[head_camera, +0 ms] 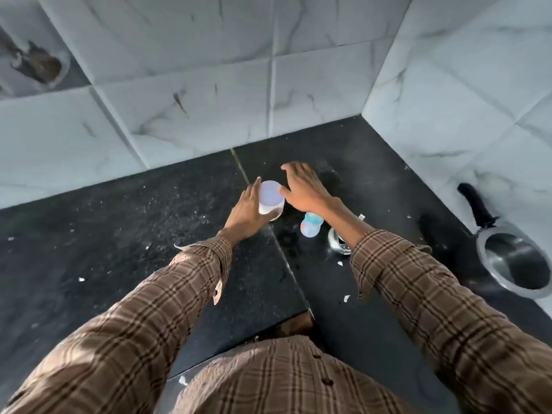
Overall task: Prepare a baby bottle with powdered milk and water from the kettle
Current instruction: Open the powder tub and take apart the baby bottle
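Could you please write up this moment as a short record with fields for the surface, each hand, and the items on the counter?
surface: dark speckled stone counter in a corner of white marbled wall tiles
left hand: left hand wrapped around the side of a white lidded plastic container
right hand: right hand spread open above, thumb at the container's lid
bottle: small clear baby bottle with blue collar, below the right wrist
other items: shiny steel cup, partly hidden by the right forearm; steel pan with black handle at far right
debris: white scraps scattered on the counter
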